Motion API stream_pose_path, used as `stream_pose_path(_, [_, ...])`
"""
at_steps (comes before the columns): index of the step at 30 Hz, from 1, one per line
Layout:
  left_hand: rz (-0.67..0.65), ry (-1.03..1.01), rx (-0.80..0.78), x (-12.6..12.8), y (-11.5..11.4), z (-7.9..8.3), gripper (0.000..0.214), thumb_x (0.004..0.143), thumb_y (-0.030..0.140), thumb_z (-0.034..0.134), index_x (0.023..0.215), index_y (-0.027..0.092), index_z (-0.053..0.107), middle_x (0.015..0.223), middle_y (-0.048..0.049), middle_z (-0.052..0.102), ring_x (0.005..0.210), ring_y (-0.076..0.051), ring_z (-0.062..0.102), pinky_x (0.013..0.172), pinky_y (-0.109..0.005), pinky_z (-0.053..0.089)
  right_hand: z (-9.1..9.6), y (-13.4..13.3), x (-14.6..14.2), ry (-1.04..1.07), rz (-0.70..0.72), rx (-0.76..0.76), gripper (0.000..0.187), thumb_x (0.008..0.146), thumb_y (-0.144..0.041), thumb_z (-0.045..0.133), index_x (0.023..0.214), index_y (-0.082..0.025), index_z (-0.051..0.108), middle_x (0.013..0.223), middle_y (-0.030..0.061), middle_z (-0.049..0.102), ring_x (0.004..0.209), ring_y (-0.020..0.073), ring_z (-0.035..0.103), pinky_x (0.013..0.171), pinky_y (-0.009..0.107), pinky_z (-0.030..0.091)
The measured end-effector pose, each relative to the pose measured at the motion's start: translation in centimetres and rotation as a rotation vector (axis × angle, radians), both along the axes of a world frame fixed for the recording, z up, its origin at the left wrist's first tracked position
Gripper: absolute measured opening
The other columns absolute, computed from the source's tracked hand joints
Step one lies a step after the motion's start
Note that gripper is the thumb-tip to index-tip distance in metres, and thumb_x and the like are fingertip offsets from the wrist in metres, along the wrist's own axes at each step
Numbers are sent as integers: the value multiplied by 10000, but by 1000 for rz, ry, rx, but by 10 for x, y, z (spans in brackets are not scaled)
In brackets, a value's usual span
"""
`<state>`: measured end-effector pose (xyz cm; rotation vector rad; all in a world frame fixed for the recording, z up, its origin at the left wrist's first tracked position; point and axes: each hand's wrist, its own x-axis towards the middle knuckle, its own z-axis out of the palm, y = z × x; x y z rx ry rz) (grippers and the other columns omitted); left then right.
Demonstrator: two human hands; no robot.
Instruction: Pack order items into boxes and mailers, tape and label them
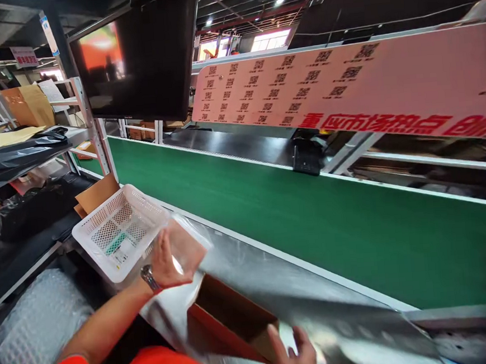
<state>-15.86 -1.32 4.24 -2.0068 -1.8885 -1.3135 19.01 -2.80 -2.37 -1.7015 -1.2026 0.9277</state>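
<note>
My left hand (165, 264), with a watch on its wrist, holds a flat brownish-pink package in clear plastic (188, 247) between thumb and fingers. The package hangs over the steel tabletop, beside a white plastic basket (88, 233) that has a small green-and-white item (121, 246) in it. Below and to the right stands an uncovered cardboard box (225, 328), and no contents show in it. My right hand (296, 354) is at the near right end of this box, fingers apart, one fingertip touching or very close to its edge.
A green conveyor belt (270, 202) runs behind the steel worktop (319, 294). A dark monitor (141, 61) and a pink board with QR codes (345, 90) hang above it. Bubble wrap (42, 327) lies at lower left. Brown cardboard (96, 194) stands behind the basket.
</note>
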Motion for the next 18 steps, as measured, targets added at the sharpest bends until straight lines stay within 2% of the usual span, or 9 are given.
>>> stream_pose_path(1, [-83, 9, 26, 30, -2, -11, 1550, 652, 511, 904, 1830, 123, -26, 1815, -315, 338, 1648, -567, 411, 1277, -767, 485, 16, -1, 1, 94, 31, 66, 1152, 884, -873, 580, 1729, -142, 302, 1773, 324, 424, 1637, 474, 466, 1293, 679, 460])
stream_pose_path(3, [-203, 13, 41, 84, -9, -31, 1505, 689, 503, 869, 1841, 170, -41, 1831, -283, 339, 1658, -555, 408, 1295, -757, 477, 52, -2, 3, 195, 189, 155, 1066, 931, -805, 619, 1749, -216, 272, 1776, 269, 461, 1616, 411, 519, 1263, 600, 521])
stream_pose_path(5, [-280, -2, 24, 122, -16, -46, 1441, 750, 499, 833, 1842, 187, -55, 1828, -284, 349, 1667, -543, 403, 1314, -764, 450, 82, 0, 3, 67, 401, 157, 949, 946, -716, 700, 1715, -252, 393, 1683, 222, 599, 1528, 383, 619, 1223, 562, 565])
stream_pose_path(7, [-340, -28, -39, 141, -21, -58, 1382, 803, 515, 817, 1844, 174, -26, 1819, -304, 351, 1676, -542, 388, 1328, -778, 421, 98, 3, 4, -115, 527, 171, 760, 976, -645, 704, 1613, -254, 569, 1570, 185, 708, 1443, 367, 688, 1222, 556, 570])
stream_pose_path(10, [-397, -85, -219, 138, -25, -77, 1466, 734, 680, 896, 1840, 151, 92, 1854, -323, 254, 1719, -569, 261, 1357, -806, 341, 95, 10, 9, -257, 572, 235, 567, 1054, -544, 591, 1525, -240, 673, 1487, 168, 759, 1367, 348, 734, 1183, 545, 603])
stream_pose_path(12, [-326, -161, -335, 124, -26, -90, 1456, 733, 773, 872, 1823, 125, 156, 1875, -324, 194, 1739, -567, 179, 1372, -812, 283, 83, 13, 13, -307, 565, 280, 523, 1078, -460, 528, 1523, -229, 678, 1431, 170, 773, 1311, 336, 753, 1128, 535, 630])
stream_pose_path(13, [-258, -211, -390, 115, -27, -96, 1350, 814, 762, 807, 1810, 102, 180, 1877, -324, 196, 1745, -548, 177, 1383, -797, 268, 75, 15, 14, -325, 581, 296, 514, 1080, -420, 507, 1524, -225, 677, 1403, 170, 776, 1290, 330, 755, 1111, 529, 635])
stream_pose_path(15, [-130, -306, -505, 100, -28, -108, 1014, 997, 581, 626, 1782, 66, 244, 1863, -310, 270, 1747, -474, 253, 1418, -715, 270, 62, 20, 12, -355, 665, 286, 505, 1075, -347, 488, 1528, -222, 671, 1375, 169, 772, 1264, 315, 751, 1102, 512, 628])
stream_pose_path(18, [-129, -374, -654, 89, -26, -120, 769, 1009, 343, 504, 1727, 87, 398, 1783, -258, 476, 1687, -383, 440, 1423, -613, 338, 46, 32, -6, -489, 848, 128, 492, 1032, -245, 538, 1499, -209, 688, 1364, 165, 769, 1236, 286, 750, 1096, 453, 613])
